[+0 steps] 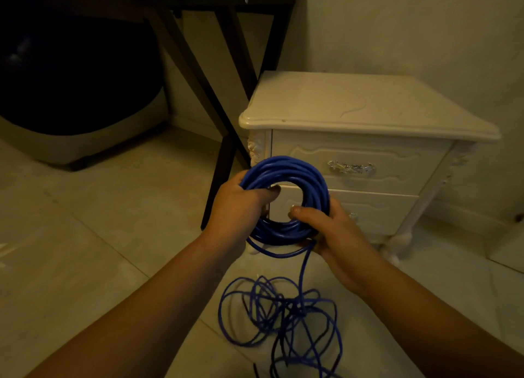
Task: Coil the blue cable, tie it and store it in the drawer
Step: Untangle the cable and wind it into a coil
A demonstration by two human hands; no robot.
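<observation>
1. Pale floor tiles (85, 236) run to a cream nightstand (354, 105) whose two drawers (360, 162) are closed.
2. Left hand (241, 204) grips the coiled blue cable (286, 168) on its left side.
3. Right hand (337, 236) grasps the coil's lower right.
4. Uncoiled cable lies tangled on the floor below.

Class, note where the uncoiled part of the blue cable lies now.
The loose cable lies tangled on the floor at the head view's bottom centre, directly below the coil and in front of the white nightstand.
</observation>
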